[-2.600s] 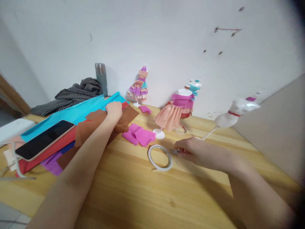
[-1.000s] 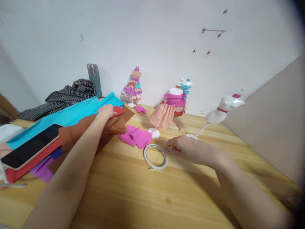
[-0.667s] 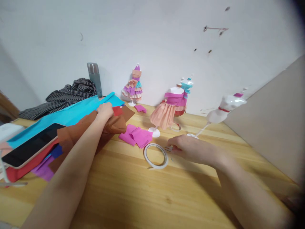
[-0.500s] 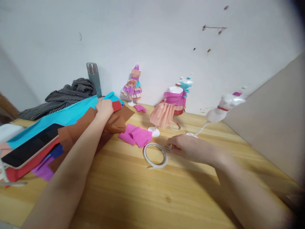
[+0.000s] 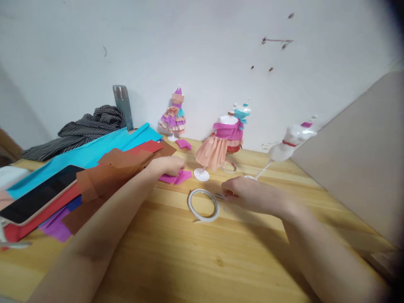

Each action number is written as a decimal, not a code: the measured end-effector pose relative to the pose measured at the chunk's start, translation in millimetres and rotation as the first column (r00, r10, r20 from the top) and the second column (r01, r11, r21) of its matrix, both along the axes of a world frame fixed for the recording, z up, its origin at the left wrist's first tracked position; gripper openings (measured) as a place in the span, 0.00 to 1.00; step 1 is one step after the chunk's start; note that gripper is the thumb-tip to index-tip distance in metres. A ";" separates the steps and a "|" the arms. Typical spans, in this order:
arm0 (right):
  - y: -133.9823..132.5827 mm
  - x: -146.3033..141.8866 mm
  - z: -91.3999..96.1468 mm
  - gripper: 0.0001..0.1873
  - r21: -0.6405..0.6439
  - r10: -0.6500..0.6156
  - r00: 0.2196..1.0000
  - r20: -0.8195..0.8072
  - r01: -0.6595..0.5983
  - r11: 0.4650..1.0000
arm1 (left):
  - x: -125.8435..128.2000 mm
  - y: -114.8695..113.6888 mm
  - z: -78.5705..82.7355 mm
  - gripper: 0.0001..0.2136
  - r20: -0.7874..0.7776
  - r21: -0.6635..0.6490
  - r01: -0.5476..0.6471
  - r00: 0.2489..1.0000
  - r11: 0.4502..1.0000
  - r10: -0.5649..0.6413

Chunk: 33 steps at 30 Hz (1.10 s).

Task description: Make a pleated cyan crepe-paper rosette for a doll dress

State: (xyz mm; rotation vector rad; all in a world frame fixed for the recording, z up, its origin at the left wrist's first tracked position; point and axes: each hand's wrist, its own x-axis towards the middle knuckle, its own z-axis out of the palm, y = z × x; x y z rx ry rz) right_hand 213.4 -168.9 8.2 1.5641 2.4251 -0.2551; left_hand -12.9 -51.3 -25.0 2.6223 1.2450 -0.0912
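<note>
My left hand (image 5: 167, 165) lies on the folded magenta paper pieces (image 5: 179, 177), fingers curled down over them, just right of the brown paper sheets (image 5: 107, 172). My right hand (image 5: 252, 195) rests on the wooden table (image 5: 189, 261) with its fingers pinched together around a small thin thing that I cannot make out. Its fingertips are just right of a white tape ring (image 5: 202, 219) that lies flat. Beyond the hands stands a small mannequin in a peach and magenta paper dress (image 5: 217, 149).
Blue paper (image 5: 91, 149), red and purple sheets and a phone (image 5: 38, 193) are piled at the left. Against the wall are a striped cloth (image 5: 82, 128), a metal flask (image 5: 119, 105) and a small tiered paper dress (image 5: 173, 115). A bare white mannequin (image 5: 292, 139) leans by a cardboard panel (image 5: 356, 147).
My left hand has let go of the brown paper and moved right and nearer, onto the magenta pieces. My right hand has stayed beside the tape ring.
</note>
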 end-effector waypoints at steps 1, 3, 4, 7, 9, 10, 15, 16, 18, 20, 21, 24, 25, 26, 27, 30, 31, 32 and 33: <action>-0.3 -0.6 0.8 0.12 0.005 0.000 1.000 0.005 0.000 1.000 | -3.1 2.5 0.3 0.08 -0.008 0.033 -0.020 1.000 0.999 0.020; -0.4 -2.0 1.4 0.12 0.007 0.002 1.000 0.020 -0.002 1.000 | -11.8 8.4 5.6 0.09 -0.023 0.106 -0.047 0.999 0.993 0.049; -0.2 -2.4 1.2 0.12 0.005 0.003 1.000 0.028 -0.003 1.000 | -16.1 11.0 9.9 0.10 -0.012 0.142 -0.062 0.998 0.988 0.064; 1.4 -1.6 0.7 0.11 -0.005 0.005 1.000 0.015 -0.005 1.000 | -25.9 13.7 25.7 0.08 0.123 0.139 -0.067 0.991 0.988 0.049; 2.1 -0.3 1.8 0.10 0.000 0.018 0.999 -0.048 -0.018 1.000 | -28.5 10.3 35.6 0.07 0.318 0.001 -0.007 0.948 1.000 0.006; 2.0 -0.3 2.8 0.09 0.011 0.020 0.995 -0.100 -0.019 1.000 | -28.6 7.1 39.7 0.08 0.422 -0.088 0.051 0.907 0.995 -0.009; -3.0 -17.3 3.9 0.24 0.051 -0.025 0.813 -0.582 0.067 0.996 | -17.5 -15.5 49.4 0.08 0.659 -0.326 0.352 0.750 0.877 -0.056; -3.8 -23.1 1.7 0.27 0.031 -0.021 0.712 -0.702 0.060 0.998 | -14.1 -20.0 50.1 0.08 0.663 -0.341 0.381 0.745 0.859 -0.067; -3.5 -33.1 -5.0 0.29 -0.021 -0.045 0.460 -0.887 0.055 0.998 | -7.8 -27.6 51.7 0.07 0.652 -0.365 0.413 0.753 0.835 -0.087; -0.1 -37.7 -12.2 0.26 -0.099 -0.120 0.252 -0.960 0.097 0.990 | -3.8 -32.7 53.7 0.07 0.625 -0.393 0.423 0.774 0.817 -0.100; 2.4 -37.6 -14.8 0.22 -0.137 -0.158 0.195 -0.968 0.119 0.983 | -2.9 -34.0 54.7 0.06 0.608 -0.406 0.426 0.786 0.809 -0.108; 9.4 -30.8 -16.1 0.16 -0.200 -0.219 0.090 -0.972 0.181 0.963 | -4.6 -32.3 56.2 0.06 0.585 -0.427 0.443 0.800 0.788 -0.133; 10.8 -28.0 -14.3 0.17 -0.210 -0.223 0.054 -0.973 0.191 0.959 | -6.3 -30.2 55.7 0.06 0.592 -0.426 0.449 0.795 0.786 -0.133; 11.5 -25.5 -11.8 0.16 -0.218 -0.226 0.016 -0.974 0.194 0.956 | -8.4 -27.5 54.8 0.06 0.603 -0.425 0.453 0.787 0.784 -0.128; 11.6 -23.7 -8.9 0.16 -0.231 -0.232 -0.013 -0.973 0.188 0.955 | -10.7 -24.5 53.5 0.07 0.616 -0.426 0.450 0.780 0.785 -0.113; 9.9 -20.6 -0.6 0.16 -0.273 -0.267 -0.060 -0.962 0.161 0.948 | -17.5 -17.0 49.1 0.14 0.641 -0.435 0.421 0.766 0.796 -0.055; 9.4 -19.8 1.5 0.15 -0.286 -0.278 -0.069 -0.958 0.155 0.946 | -19.4 -15.6 48.0 0.15 0.651 -0.435 0.411 0.759 0.801 -0.036; 9.1 -18.8 3.2 0.15 -0.293 -0.285 -0.072 -0.956 0.153 0.944 | -20.9 -14.7 47.1 0.15 0.664 -0.435 0.403 0.748 0.805 -0.016; 9.0 -17.4 4.5 0.15 -0.294 -0.286 -0.070 -0.956 0.157 0.943 | -22.0 -14.4 46.3 0.15 0.680 -0.438 0.398 0.733 0.806 0.007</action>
